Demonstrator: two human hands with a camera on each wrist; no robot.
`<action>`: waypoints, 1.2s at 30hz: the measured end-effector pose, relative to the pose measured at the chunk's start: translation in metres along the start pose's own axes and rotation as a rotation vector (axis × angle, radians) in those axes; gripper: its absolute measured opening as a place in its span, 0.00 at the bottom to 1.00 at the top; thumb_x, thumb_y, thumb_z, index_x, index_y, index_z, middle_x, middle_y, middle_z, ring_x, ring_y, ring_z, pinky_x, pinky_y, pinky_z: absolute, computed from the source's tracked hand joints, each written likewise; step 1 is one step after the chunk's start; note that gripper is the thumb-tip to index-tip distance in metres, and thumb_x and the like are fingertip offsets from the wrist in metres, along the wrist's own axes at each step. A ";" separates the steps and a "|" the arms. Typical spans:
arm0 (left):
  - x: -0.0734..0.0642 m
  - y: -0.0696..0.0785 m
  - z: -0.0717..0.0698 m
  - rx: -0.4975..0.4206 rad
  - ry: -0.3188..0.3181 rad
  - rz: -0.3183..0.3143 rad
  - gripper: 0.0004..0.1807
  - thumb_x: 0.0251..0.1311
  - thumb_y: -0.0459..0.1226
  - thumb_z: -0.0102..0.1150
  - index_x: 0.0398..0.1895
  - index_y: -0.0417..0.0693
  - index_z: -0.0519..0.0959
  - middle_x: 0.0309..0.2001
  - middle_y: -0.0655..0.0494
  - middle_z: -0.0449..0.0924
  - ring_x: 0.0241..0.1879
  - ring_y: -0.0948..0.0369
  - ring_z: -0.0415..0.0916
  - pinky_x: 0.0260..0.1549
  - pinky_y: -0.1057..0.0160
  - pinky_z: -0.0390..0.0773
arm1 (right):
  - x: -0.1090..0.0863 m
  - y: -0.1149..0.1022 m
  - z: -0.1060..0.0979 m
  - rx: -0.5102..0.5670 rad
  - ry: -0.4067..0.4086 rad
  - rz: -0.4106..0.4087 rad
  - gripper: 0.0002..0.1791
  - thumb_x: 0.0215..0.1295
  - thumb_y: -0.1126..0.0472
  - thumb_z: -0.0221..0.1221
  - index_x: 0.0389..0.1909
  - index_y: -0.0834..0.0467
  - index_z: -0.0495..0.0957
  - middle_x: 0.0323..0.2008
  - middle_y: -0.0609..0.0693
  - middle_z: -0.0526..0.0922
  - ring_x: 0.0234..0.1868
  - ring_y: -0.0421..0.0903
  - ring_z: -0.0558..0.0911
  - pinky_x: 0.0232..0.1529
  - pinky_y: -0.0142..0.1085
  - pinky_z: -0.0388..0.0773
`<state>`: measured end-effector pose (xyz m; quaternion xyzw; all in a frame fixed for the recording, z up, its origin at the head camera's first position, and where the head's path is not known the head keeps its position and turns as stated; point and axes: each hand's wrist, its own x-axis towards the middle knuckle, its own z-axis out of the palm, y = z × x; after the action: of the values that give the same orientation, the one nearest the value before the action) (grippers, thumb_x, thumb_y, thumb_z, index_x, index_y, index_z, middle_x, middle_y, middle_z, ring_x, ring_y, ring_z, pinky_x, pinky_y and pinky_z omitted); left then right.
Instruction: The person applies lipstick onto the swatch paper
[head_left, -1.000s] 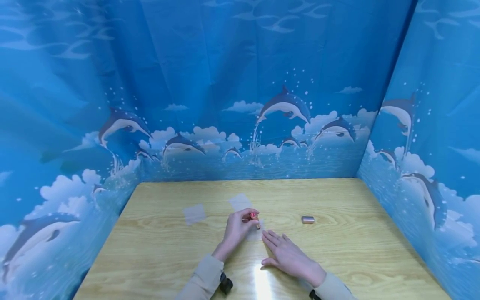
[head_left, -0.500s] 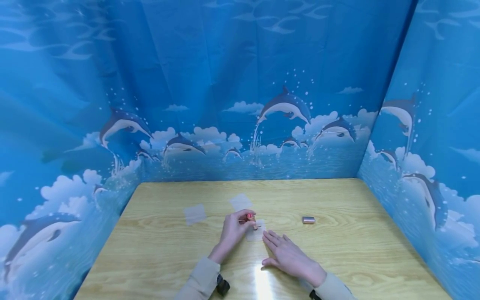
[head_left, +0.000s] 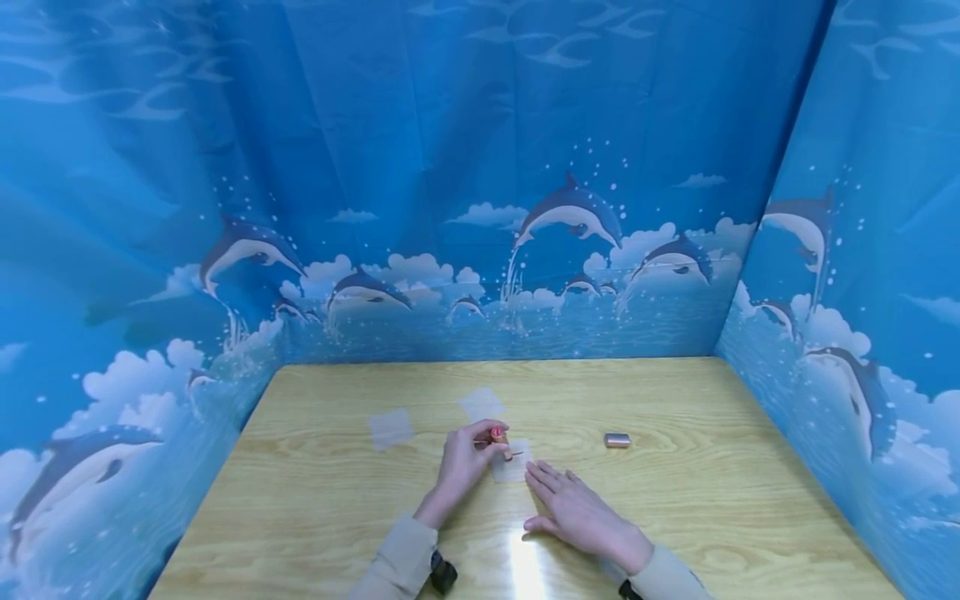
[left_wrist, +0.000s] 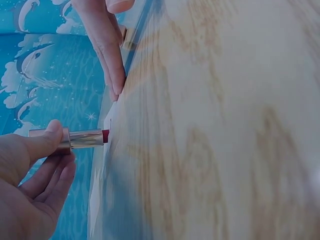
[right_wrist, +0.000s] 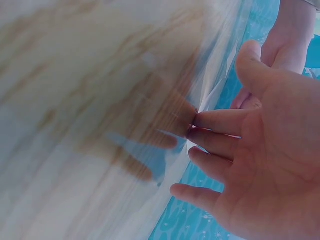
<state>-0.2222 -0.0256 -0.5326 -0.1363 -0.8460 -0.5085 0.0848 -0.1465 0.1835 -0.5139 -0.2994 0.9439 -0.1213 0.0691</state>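
Note:
My left hand [head_left: 460, 463] pinches a lipstick [left_wrist: 87, 139] with a gold-coloured tube between thumb and fingers. Its red tip [left_wrist: 105, 136] points down, right at the sheet of thin white paper [head_left: 512, 472] in front of me. On that sheet a short dark line [head_left: 517, 453] shows just right of the lipstick. My right hand [head_left: 577, 510] lies palm down with fingers straight, its fingertips [right_wrist: 196, 119] at the paper's right edge. In the left wrist view, the right hand's fingers [left_wrist: 111, 55] reach down to the table beyond the lipstick.
A small shiny lipstick cap [head_left: 617, 440] lies on the wooden table [head_left: 675, 500] to the right. Two more pieces of thin paper lie farther back, one at the left [head_left: 391, 428] and another behind my left hand [head_left: 480, 403]. Blue dolphin-print curtains [head_left: 480, 167] enclose the table.
My left hand has shifted slightly left with the lipstick, and a short dark line now shows on the paper to its right. The right hand stays in place.

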 end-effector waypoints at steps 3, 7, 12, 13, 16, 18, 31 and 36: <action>-0.001 0.000 -0.001 0.006 0.005 0.008 0.16 0.52 0.32 0.75 0.46 0.46 0.87 0.40 0.49 0.89 0.42 0.55 0.88 0.42 0.69 0.86 | 0.000 0.000 0.000 0.004 -0.002 0.000 0.43 0.71 0.38 0.55 0.73 0.65 0.63 0.75 0.60 0.62 0.75 0.61 0.63 0.71 0.63 0.63; 0.000 -0.001 -0.001 0.016 0.005 0.003 0.16 0.52 0.32 0.75 0.46 0.47 0.87 0.41 0.49 0.89 0.43 0.54 0.88 0.43 0.67 0.87 | 0.000 0.000 0.000 0.010 -0.006 0.002 0.43 0.71 0.37 0.55 0.73 0.65 0.63 0.75 0.61 0.62 0.75 0.61 0.63 0.71 0.63 0.63; -0.002 -0.002 -0.004 0.033 0.001 -0.023 0.16 0.52 0.33 0.75 0.46 0.50 0.87 0.42 0.51 0.89 0.45 0.54 0.87 0.45 0.64 0.87 | -0.001 0.000 -0.001 0.009 -0.008 0.003 0.43 0.70 0.37 0.55 0.73 0.65 0.63 0.75 0.61 0.62 0.75 0.61 0.62 0.71 0.63 0.63; -0.002 -0.002 -0.005 0.036 0.002 -0.018 0.16 0.52 0.33 0.75 0.46 0.50 0.87 0.42 0.51 0.89 0.45 0.54 0.87 0.45 0.64 0.87 | -0.001 0.000 -0.001 0.009 -0.008 0.003 0.43 0.70 0.37 0.55 0.73 0.65 0.63 0.75 0.61 0.62 0.75 0.61 0.62 0.72 0.62 0.63; -0.003 -0.002 -0.006 0.030 0.004 -0.013 0.16 0.52 0.32 0.75 0.46 0.49 0.87 0.41 0.50 0.89 0.44 0.54 0.87 0.44 0.66 0.87 | -0.001 0.000 0.000 0.009 -0.008 0.005 0.44 0.70 0.37 0.55 0.73 0.65 0.63 0.75 0.61 0.62 0.75 0.61 0.62 0.72 0.62 0.63; -0.003 -0.002 -0.007 0.028 0.005 -0.010 0.16 0.51 0.32 0.75 0.45 0.48 0.87 0.41 0.50 0.89 0.44 0.54 0.87 0.43 0.68 0.86 | -0.001 0.000 0.000 0.009 -0.008 0.005 0.44 0.70 0.36 0.55 0.73 0.65 0.63 0.75 0.61 0.62 0.75 0.61 0.62 0.72 0.62 0.63; -0.006 -0.004 -0.012 0.049 0.016 -0.003 0.16 0.50 0.31 0.76 0.45 0.49 0.87 0.41 0.51 0.89 0.42 0.54 0.87 0.42 0.66 0.87 | 0.000 0.000 -0.001 0.010 -0.016 0.004 0.43 0.70 0.37 0.56 0.73 0.65 0.64 0.75 0.61 0.62 0.75 0.61 0.62 0.71 0.62 0.63; -0.007 -0.004 -0.013 0.054 0.019 -0.007 0.16 0.50 0.32 0.76 0.44 0.50 0.87 0.41 0.51 0.89 0.42 0.55 0.87 0.42 0.66 0.87 | 0.001 0.000 -0.001 0.004 -0.012 -0.001 0.43 0.70 0.37 0.56 0.73 0.66 0.64 0.75 0.61 0.62 0.75 0.61 0.62 0.71 0.62 0.64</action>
<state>-0.2167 -0.0400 -0.5314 -0.1263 -0.8589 -0.4872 0.0949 -0.1474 0.1835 -0.5135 -0.3003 0.9431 -0.1215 0.0754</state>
